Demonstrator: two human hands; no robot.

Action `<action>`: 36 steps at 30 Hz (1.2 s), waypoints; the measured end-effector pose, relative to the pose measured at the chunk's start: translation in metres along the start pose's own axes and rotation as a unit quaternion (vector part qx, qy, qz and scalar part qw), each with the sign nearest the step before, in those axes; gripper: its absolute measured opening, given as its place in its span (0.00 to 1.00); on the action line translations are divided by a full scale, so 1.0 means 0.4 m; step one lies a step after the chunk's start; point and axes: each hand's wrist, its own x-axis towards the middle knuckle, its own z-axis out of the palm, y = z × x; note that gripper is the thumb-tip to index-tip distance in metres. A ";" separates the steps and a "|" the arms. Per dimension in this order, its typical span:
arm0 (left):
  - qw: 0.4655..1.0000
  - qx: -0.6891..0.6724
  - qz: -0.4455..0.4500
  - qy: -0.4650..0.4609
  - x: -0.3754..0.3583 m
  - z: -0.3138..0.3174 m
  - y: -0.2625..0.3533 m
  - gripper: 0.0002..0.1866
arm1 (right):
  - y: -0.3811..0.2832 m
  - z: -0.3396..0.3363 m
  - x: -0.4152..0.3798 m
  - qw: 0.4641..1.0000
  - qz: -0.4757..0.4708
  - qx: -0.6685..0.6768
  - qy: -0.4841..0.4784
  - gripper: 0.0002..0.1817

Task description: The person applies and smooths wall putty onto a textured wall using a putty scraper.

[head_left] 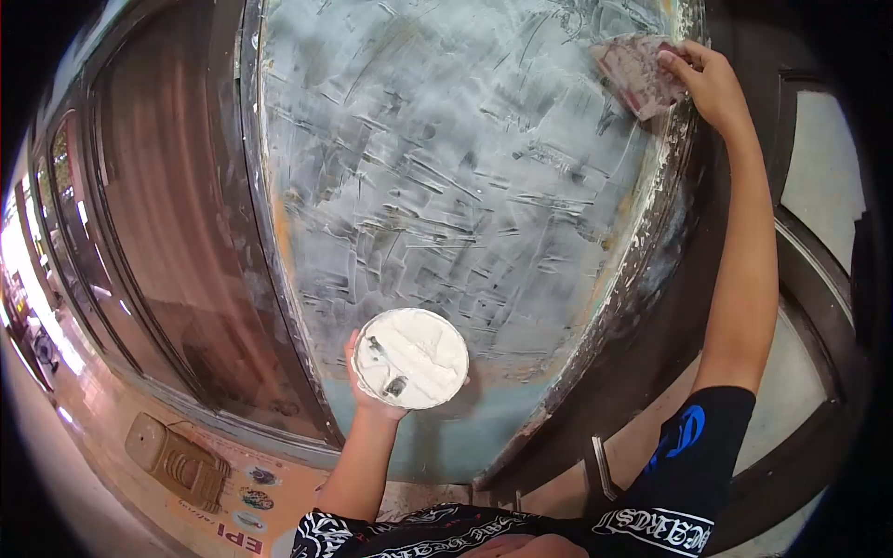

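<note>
A round tub point(412, 406) of white putty point(428, 339) rests in my left hand point(370, 402), whose fingers wrap around its side and underside. Two dark spots show in the putty's surface. My right hand point(714, 84) pinches a flat, reddish spreader point(642, 76) caked with dried putty. The spreader lies against the upper right edge of a grey-green panel point(446, 195). Whitish smears and dark streaks cover most of that panel.
Along the panel's right side runs a chipped, putty-marked frame edge point(642, 251). Dark brown wooden panelling point(177, 205) stands at the left. A brown plastic stool point(177, 460) and printed cardboard point(219, 521) are on the floor at lower left.
</note>
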 end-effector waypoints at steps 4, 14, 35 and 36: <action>0.999 0.031 -0.012 0.031 0.010 -0.012 0.002 0.40 | -0.142 0.104 -0.155 0.987 0.001 0.037 -0.155 0.13; 0.999 0.018 -0.037 -0.014 -0.012 0.001 0.012 0.40 | -0.043 0.027 0.010 0.995 -0.070 -0.077 -0.009 0.16; 0.999 0.034 -0.027 -0.003 -0.027 -0.023 0.055 0.39 | -0.232 0.150 -0.195 0.984 -0.087 -0.015 -0.153 0.13; 0.999 0.036 -0.024 0.009 -0.028 -0.026 0.055 0.39 | -0.231 0.209 -0.224 0.972 -0.162 -0.061 -0.160 0.11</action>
